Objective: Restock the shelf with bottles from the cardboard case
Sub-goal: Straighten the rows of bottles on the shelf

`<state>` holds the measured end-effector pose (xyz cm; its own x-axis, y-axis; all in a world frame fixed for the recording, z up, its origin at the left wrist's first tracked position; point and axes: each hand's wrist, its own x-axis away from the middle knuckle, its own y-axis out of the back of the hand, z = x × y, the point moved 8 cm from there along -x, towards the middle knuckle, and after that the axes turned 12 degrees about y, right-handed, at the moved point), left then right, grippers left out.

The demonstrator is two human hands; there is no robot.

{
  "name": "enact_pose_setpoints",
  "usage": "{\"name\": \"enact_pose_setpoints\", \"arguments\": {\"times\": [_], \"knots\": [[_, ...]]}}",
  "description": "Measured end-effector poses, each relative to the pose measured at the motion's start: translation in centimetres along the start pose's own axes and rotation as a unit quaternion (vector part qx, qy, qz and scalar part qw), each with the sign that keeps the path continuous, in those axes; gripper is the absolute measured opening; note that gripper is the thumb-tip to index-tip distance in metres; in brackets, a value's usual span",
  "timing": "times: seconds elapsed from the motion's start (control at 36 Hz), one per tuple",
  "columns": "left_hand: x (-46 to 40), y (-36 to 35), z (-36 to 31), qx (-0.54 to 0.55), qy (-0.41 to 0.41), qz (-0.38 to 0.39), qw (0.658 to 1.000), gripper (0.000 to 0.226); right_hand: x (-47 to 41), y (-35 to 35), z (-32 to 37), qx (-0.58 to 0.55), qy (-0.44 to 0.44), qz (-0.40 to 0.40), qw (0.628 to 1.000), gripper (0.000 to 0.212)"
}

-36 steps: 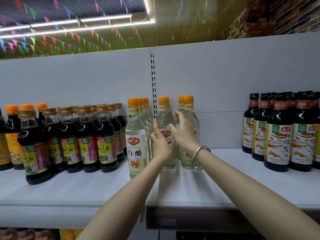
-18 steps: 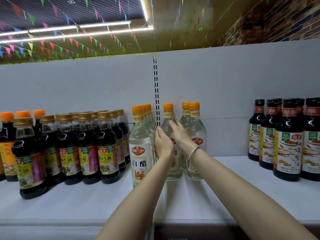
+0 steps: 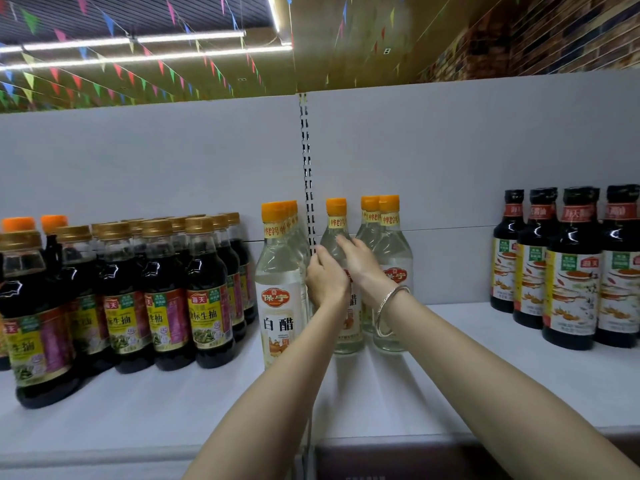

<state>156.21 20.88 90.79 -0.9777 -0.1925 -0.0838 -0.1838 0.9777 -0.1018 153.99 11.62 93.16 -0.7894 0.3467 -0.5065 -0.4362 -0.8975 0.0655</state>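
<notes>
One view only here, the head camera, riding at about the height of the bottle caps and looking straight ahead into the white shelf (image 3: 485, 368), tilted a touch upward so the ceiling with its light strips (image 3: 138, 58) and bunting fills the top band. It sits close: both forearms run up from the bottom edge and the near lip of the shelf crosses low in frame. The slotted upright (image 3: 306, 174) of the back panel stands almost dead centre. The wide lens bows things at the edges, dark bottles (image 3: 114, 296) swelling at far left, another dark group (image 3: 571, 271) at far right, brick wall (image 3: 554, 36) up in the right corner
</notes>
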Motion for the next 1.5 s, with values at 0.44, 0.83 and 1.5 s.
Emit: {"name": "enact_pose_setpoints", "arguments": {"times": [0.44,0.83,1.5], "knots": [[0.3,0.0,-0.2,-0.037,-0.017,-0.020,0.999,0.053,0.2,0.1,0.2,-0.033,0.005,0.005,0.999,0.037],[0.3,0.2,-0.7,-0.028,-0.016,-0.002,0.999,0.050,0.4,-0.3,0.8,0.024,-0.006,0.022,0.999,0.053],[0.7,-0.6,-10.1,-0.051,-0.153,-0.015,0.987,0.041,-2.8,2.1,6.6,-0.020,0.016,0.025,0.999,0.046]]}}
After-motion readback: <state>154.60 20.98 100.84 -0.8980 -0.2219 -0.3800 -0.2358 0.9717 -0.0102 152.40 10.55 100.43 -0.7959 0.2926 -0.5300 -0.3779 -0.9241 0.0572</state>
